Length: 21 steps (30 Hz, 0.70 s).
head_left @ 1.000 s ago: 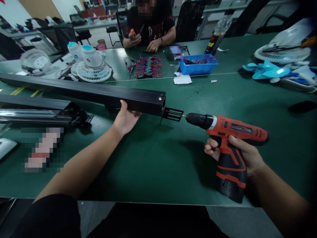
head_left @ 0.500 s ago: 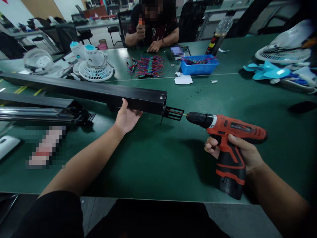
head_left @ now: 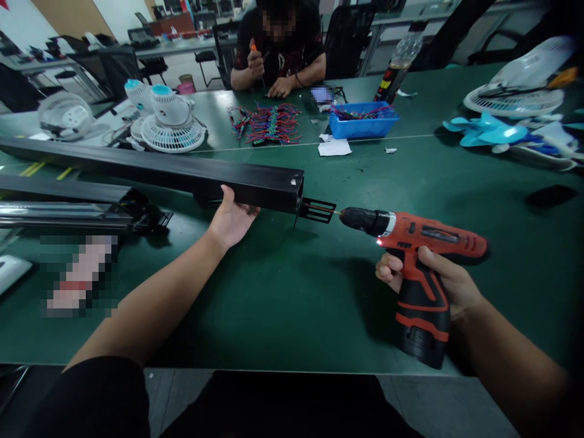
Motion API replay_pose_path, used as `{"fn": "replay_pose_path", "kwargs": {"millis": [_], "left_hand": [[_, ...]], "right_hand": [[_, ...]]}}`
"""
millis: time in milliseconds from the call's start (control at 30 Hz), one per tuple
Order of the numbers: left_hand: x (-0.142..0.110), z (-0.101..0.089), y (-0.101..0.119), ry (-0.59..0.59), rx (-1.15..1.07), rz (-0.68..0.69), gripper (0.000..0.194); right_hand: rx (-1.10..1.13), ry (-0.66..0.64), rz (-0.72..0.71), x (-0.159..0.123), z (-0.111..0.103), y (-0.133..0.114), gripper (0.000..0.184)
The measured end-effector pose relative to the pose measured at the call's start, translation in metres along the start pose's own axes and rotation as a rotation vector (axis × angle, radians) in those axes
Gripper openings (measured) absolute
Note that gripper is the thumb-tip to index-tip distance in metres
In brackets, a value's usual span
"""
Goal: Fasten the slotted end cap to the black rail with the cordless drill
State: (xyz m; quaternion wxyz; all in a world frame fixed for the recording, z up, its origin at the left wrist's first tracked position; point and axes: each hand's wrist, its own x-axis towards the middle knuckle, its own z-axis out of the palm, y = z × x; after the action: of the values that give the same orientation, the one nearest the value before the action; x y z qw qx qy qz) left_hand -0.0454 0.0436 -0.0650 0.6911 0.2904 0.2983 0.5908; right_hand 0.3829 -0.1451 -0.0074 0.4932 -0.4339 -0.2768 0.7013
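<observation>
A long black square tube [head_left: 255, 181] extends from the left across the bench, with a slotted black bracket [head_left: 320, 210] sticking out of its right end. My left hand [head_left: 233, 220] grips the tube from below near that end, thumb against its near side and fingers underneath. In my right hand [head_left: 449, 277] is a red and black cordless drill [head_left: 422, 237], held by its handle with a finger at the trigger. The drill points left, and its thin bit reaches the bracket's slotted end. A small lamp glows under the chuck. Whether the bit touches a screw is hidden.
More black tubes [head_left: 68, 201] lie at the left. Beyond stand white fan parts [head_left: 173, 131], bundled wired boards [head_left: 274, 125], a blue bin [head_left: 362, 126] and a bottle [head_left: 399, 64]. Blue fan blades [head_left: 495, 134] lie at the right. Across the bench a person [head_left: 278, 55] holds an orange-handled tool.
The drill's lamp has come on. Both hands, the tube and the drill keep nearly the same places relative to each other; the whole view has shifted slightly.
</observation>
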Motion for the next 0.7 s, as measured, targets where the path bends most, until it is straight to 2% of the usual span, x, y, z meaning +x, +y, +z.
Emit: {"fn": "replay_pose_path", "kwargs": {"millis": [200, 433, 700], "left_hand": [[-0.004, 0.011, 0.001, 0.061, 0.06, 0.031, 0.067], [-0.007, 0.012, 0.004, 0.038, 0.061, 0.018, 0.068], [-0.01, 0.018, 0.002, 0.064, 0.104, 0.039, 0.07]], "right_hand": [[-0.011, 0.0, 0.002, -0.001, -0.002, 0.0, 0.056], [-0.029, -0.006, 0.002, -0.001, -0.002, -0.001, 0.054], [-0.113, -0.053, 0.169, -0.004, -0.012, -0.008, 0.059]]}}
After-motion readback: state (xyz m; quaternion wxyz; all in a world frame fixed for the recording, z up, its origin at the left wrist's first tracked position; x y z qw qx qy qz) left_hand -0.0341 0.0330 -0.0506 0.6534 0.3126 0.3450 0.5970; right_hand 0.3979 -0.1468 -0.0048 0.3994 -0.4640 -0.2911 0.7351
